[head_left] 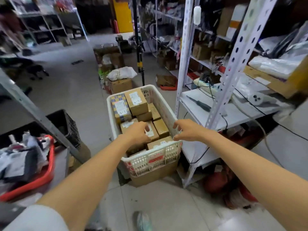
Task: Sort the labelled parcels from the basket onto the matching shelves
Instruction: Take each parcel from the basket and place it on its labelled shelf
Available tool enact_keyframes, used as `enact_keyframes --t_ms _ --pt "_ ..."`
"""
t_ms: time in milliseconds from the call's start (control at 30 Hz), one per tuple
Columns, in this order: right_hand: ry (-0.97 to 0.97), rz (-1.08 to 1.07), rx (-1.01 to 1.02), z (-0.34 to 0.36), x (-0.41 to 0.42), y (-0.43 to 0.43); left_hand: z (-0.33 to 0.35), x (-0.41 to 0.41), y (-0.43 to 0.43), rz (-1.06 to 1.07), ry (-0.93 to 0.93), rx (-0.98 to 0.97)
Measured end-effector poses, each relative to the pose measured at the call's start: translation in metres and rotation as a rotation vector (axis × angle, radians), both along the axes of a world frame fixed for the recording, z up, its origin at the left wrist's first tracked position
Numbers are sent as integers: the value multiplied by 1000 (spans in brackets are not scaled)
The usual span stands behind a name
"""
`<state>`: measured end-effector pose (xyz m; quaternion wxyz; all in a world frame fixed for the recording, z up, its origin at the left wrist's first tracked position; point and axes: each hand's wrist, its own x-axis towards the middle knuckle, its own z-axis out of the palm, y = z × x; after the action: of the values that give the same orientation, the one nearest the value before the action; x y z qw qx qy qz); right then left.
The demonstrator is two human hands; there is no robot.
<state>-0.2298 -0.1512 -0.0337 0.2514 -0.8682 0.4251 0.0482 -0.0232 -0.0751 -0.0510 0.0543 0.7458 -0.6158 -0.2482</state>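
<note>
Two bare forearms reach forward and down, head view. My left hand (pixel 140 133) is inside the white basket (pixel 150 161), fingers curled over the top of a small brown parcel (pixel 155 135) with a white label, gripping it. My right hand (pixel 185 130) is at the basket's right rim, fingers bent and spread, thumb lower. I cannot tell whether it holds the rim or only hovers. The basket is full of parcels and stands just beside the white shelf rack (pixel 184 64). Readable: "A-1" on the checkered parcel (pixel 120 107) at the far end, "A-1" on the brown box (pixel 137 101) touching it. The near-end parcel (pixel 158 144) shows a "2", the rest of its label unreadable.
</note>
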Motion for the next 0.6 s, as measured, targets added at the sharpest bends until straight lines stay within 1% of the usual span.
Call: enact_keyframes --t_ms 200,367,600 --pt "37 33 -12 -3 67 -48 -6 72 -30 69 8 29" --pt "53 36 -39 -3 121 -84 -8 128 -58 128 33 13" --pt "71 63 -8 -22 160 -116 -26 167 -87 164 74 35"
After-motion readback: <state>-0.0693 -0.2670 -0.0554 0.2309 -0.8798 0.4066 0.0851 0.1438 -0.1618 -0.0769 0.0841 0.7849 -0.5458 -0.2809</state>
